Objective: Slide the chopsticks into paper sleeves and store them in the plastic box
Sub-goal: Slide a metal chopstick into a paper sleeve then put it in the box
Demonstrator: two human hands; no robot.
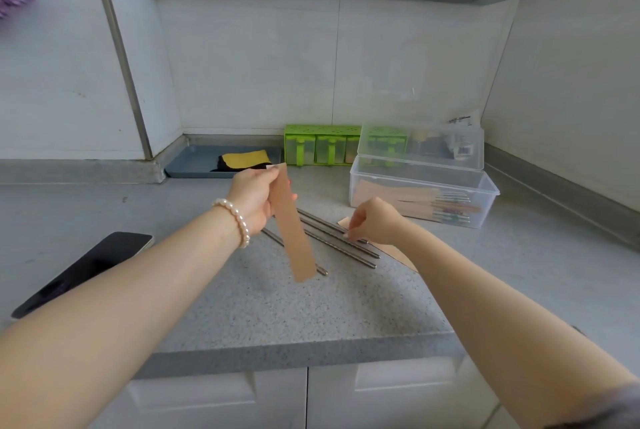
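My left hand [254, 194] holds a tan paper sleeve [292, 231] by its upper end, so the sleeve hangs down above the counter. Several metal chopsticks [341, 243] lie side by side on the grey speckled counter beneath it. My right hand [375, 220] has its fingertips curled down onto the chopsticks near their right part and seems to pinch one. Another tan sleeve [343, 222] lies flat under that hand. The clear plastic box [424, 170] stands open at the right, with several sleeved chopsticks inside.
A black phone [86, 267] lies on the counter at the left. A grey tray [194, 163] with a yellow cloth sits at the back. A green spice rack [320, 144] stands by the wall. The counter's front edge [304, 347] runs just below the chopsticks.
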